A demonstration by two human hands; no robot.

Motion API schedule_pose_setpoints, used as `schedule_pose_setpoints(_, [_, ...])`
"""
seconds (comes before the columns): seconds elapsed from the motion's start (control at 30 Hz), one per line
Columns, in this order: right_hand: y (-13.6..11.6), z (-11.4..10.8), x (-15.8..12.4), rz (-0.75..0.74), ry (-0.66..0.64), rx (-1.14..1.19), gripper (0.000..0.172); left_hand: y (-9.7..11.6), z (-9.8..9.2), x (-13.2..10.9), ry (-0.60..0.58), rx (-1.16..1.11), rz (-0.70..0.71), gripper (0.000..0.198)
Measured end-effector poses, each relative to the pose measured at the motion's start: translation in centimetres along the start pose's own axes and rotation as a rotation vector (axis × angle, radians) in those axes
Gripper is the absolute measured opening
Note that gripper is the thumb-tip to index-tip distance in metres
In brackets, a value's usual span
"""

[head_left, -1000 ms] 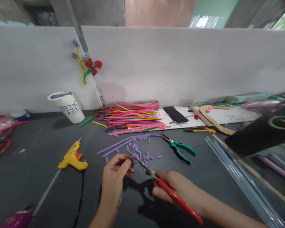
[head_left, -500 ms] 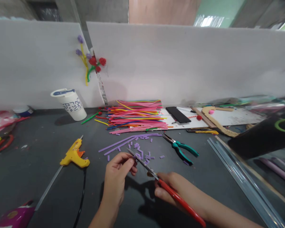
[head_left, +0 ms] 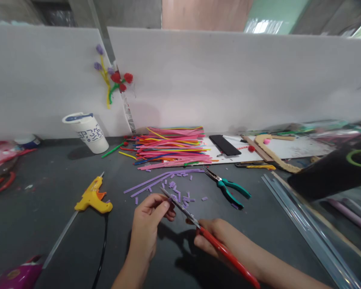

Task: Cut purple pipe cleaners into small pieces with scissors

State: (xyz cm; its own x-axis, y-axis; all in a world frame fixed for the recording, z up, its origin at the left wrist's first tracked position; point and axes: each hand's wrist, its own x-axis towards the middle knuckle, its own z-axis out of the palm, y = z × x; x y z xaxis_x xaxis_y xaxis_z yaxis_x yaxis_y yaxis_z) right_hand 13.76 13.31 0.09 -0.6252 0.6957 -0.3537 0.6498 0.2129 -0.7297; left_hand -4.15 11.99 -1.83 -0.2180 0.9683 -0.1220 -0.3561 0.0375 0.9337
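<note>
Dark tabletop [head_left: 33,224]: right hand [head_left: 218,239] grips red-handled scissors [head_left: 205,233], blades pointing up-left toward left hand [head_left: 146,224], fingertips pinched narrow.

Red-handled scissors [head_left: 210,240] point toward scattered purple pieces [head_left: 172,184].

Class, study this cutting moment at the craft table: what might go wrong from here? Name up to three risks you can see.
1. The left hand pinches what looks like a purple piece right beside the blades of the scissors; the fingertips might get nicked.
2. Many purple offcuts lie scattered on the table; further snips may fly off and get lost.
3. The glue gun has its cord running toward the near edge, close to the left forearm, which could snag it.
</note>
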Motion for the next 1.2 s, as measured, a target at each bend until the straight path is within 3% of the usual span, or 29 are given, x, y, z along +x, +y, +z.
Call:
schedule_pose_setpoints(0.2, [0.3, -0.1, 0.8, 0.232, 0.078, 0.190, 0.038, 0.0, 0.2, 0.2, 0.035, -0.012, -0.034, 0.004])
schedule_pose_setpoints(0.4, [1.6, -1.3, 1.5, 0.098, 0.205, 0.458, 0.049, -0.4, 0.1, 0.5, 0.054, -0.022, -0.136, 0.015])
schedule_pose_setpoints(0.5, [2.4, -1.5, 1.9, 0.121, 0.337, 0.358, 0.044, -0.8, -0.5, 1.2, 0.086, 0.110, -0.124, 0.016])
schedule_pose_setpoints(0.57, [2.9, -1.8, 2.0, 0.136, 0.455, 0.220, 0.039, -1.1, -1.0, 1.6, 0.097, 0.322, -0.075, 0.016])
schedule_pose_setpoints(0.73, [4.4, -2.7, 1.5, 0.202, 0.649, -0.293, 0.029, -2.0, -0.8, 2.0, 0.034, 0.978, 0.206, 0.014])
schedule_pose_setpoints(0.87, [5.3, -3.5, 0.8, 0.230, 0.636, -0.415, 0.031, -2.6, 0.1, 1.7, -0.042, 1.081, 0.256, 0.023])
schedule_pose_setpoints(1.0, [5.6, -4.0, 0.4, 0.231, 0.654, -0.382, 0.033, -1.6, -0.5, 2.2, -0.017, 1.121, 0.247, 0.028])
schedule_pose_setpoints(1.1, [5.5, -4.0, 0.2, 0.204, 0.656, -0.353, 0.035, 0.2, -1.2, 4.0, -0.030, 1.289, 0.285, 0.025])
schedule_pose_setpoints(1.2, [5.3, -3.7, 0.0, 0.174, 0.652, -0.340, 0.039, 1.1, -0.4, 7.1, -0.061, 1.365, 0.339, 0.024])
